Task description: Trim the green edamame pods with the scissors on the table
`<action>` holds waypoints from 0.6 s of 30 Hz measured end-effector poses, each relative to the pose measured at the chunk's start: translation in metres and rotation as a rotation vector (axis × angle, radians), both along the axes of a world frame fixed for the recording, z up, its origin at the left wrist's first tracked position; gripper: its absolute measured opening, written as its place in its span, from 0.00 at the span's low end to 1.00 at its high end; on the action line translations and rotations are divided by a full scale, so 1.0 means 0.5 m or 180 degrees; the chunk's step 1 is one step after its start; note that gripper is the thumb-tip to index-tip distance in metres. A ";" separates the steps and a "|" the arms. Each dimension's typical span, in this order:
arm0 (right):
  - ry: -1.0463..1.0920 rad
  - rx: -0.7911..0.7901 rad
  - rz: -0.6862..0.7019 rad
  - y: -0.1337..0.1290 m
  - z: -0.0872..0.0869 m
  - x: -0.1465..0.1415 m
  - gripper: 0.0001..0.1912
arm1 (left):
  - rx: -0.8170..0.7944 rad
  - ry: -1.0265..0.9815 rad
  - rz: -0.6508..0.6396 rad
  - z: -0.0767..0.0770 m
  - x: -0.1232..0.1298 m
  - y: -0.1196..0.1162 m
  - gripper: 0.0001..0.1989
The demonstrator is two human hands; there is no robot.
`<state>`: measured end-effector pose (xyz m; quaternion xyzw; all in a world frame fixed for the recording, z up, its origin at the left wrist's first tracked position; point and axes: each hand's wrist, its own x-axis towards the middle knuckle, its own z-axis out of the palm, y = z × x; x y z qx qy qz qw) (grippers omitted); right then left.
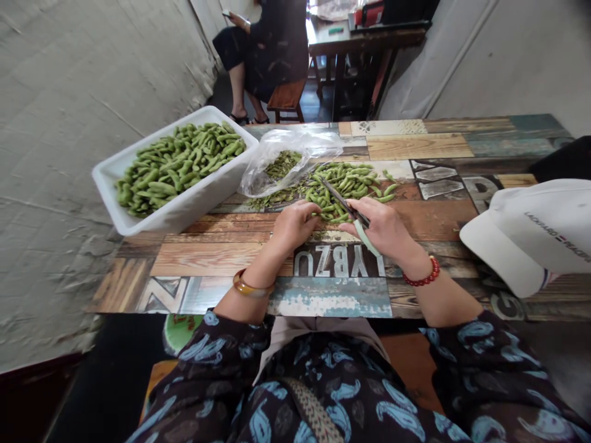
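A loose pile of green soybean pods (pixel 351 179) lies on the patterned wooden table (pixel 207 258). My right hand (pixel 381 227) is closed around a pair of scissors (pixel 339 198) with pale green handles, their blades pointing up and left over the pile. At the pile's near left edge is my left hand (pixel 295 226), fingers curled together at the pods. Whatever sits between those fingertips is too small to make out. Behind the left hand, a clear plastic bag (pixel 318 144) holds cut green scraps (pixel 282 164), and more scraps are scattered before it.
A white plastic tub (pixel 217 181) full of pods (pixel 180 163) stands at the table's left. On the right lies a white cap (pixel 540 227). Beyond the table, a person (pixel 277 49) sits on a wooden stool (pixel 287 95) near another table (pixel 364 40).
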<state>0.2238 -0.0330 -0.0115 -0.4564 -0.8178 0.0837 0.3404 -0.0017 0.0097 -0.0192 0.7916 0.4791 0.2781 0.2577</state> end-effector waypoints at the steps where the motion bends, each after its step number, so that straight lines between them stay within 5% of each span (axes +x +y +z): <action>1: -0.0008 0.0009 0.0006 0.000 0.000 0.000 0.25 | -0.0173 -0.0395 0.0057 0.002 -0.001 0.001 0.04; 7: -0.0004 -0.0015 -0.0010 -0.001 0.001 0.000 0.23 | -0.1683 -0.2488 0.0195 0.028 -0.005 -0.008 0.14; 18: -0.0111 -0.0107 0.0135 -0.003 0.002 0.002 0.24 | -0.2157 -0.2806 0.0168 0.037 0.009 -0.021 0.21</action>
